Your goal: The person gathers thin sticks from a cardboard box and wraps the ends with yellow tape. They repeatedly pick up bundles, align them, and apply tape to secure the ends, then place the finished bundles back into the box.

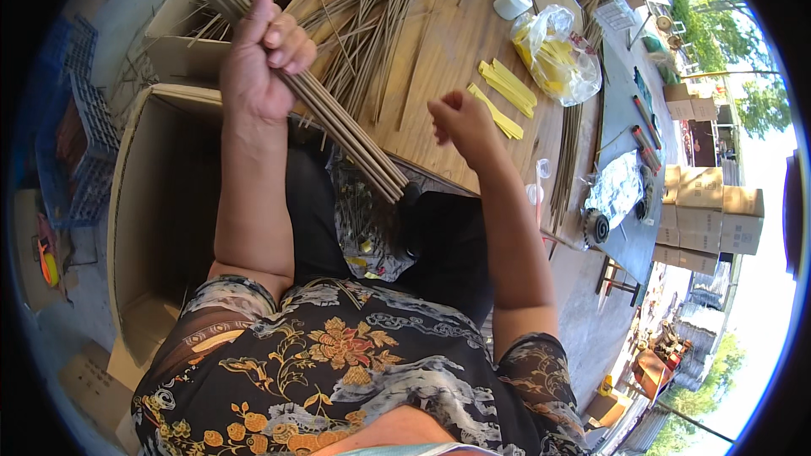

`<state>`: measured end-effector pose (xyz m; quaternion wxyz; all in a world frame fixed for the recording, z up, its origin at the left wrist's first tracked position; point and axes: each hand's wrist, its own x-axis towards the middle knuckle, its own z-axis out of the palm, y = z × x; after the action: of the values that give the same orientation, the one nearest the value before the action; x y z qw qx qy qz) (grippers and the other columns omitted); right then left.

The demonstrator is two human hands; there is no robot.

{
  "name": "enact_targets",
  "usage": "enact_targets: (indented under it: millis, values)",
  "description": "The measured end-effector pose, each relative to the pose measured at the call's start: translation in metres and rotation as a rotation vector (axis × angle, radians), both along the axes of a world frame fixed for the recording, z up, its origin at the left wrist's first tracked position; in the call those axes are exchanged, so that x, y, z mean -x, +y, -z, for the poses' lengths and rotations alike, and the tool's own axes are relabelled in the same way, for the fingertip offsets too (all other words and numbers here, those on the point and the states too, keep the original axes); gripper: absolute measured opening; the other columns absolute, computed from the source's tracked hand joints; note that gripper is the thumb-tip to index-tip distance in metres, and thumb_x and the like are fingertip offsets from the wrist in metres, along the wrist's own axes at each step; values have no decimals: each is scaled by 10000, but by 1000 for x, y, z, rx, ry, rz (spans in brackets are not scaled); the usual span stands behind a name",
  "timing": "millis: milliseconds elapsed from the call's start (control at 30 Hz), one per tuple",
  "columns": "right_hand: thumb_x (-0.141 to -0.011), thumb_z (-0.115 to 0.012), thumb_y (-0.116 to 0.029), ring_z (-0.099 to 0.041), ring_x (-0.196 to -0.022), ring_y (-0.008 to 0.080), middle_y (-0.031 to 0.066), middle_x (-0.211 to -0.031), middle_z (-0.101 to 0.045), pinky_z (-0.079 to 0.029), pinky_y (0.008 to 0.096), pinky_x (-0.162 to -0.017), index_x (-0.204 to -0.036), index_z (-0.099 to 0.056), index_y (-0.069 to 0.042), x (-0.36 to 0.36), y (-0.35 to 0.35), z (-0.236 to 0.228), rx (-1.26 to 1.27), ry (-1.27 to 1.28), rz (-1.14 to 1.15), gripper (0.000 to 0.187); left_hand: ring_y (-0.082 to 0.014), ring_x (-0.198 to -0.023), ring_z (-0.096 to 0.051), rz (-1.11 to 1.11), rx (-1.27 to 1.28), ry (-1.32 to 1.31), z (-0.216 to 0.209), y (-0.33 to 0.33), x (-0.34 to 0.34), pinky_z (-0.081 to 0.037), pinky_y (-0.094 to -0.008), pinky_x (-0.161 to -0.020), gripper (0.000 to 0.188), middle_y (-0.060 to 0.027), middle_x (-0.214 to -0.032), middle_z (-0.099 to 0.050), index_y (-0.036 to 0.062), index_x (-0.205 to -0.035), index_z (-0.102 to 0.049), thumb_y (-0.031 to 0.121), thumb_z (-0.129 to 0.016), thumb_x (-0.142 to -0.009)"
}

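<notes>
A bundle of thin brown sticks (342, 122) slants from the upper left down toward my lap. My left hand (269, 51) is wrapped round its upper part, with the thumb laid along the sticks. Over the wooden table's near side hovers my right hand (463, 125), its fingers curled in and nothing showing from them. Just beyond it lie two groups of flat yellow strips, a wider one (507, 87) and a narrower one (495, 111). More loose brown sticks (372, 34) are spread on the wooden table (439, 51), ahead of the bundle.
A clear plastic bag (568, 59) with yellow contents and a white cup (512, 3) stand at the table's far right. Beside my left arm is an open cardboard box (139, 203). Blue crates (89, 131) stand farther left. Stacked cartons (705, 211) stand at the right.
</notes>
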<state>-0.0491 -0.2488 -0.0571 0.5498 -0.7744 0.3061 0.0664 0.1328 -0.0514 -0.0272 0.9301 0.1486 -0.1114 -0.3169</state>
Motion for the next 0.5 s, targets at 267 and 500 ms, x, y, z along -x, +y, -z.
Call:
enact_targets:
  millis: [267, 500]
  values:
    - [-826, -502, -318, -587, -753, 375, 219, -828, -609, -471, 427, -686, -829, -582, 14, -61, -8, 48, 997, -22, 44, 341, -51, -396, -361, 116, -153, 20, 3, -29, 28, -297, -201, -377, 283, 33, -542, -432, 121, -685, -465, 322, -549, -866]
    - [-815, -575, -149, -612, -626, 226, 159, -674, -594, -477, 309, -586, -845, -556, 47, -28, 26, -31, 360, -265, 354, 199, -99, -472, -501, 124, -264, 75, 7, -29, 32, -418, -225, -432, 260, -47, -648, -547, 119, -716, -475, 315, -602, -830]
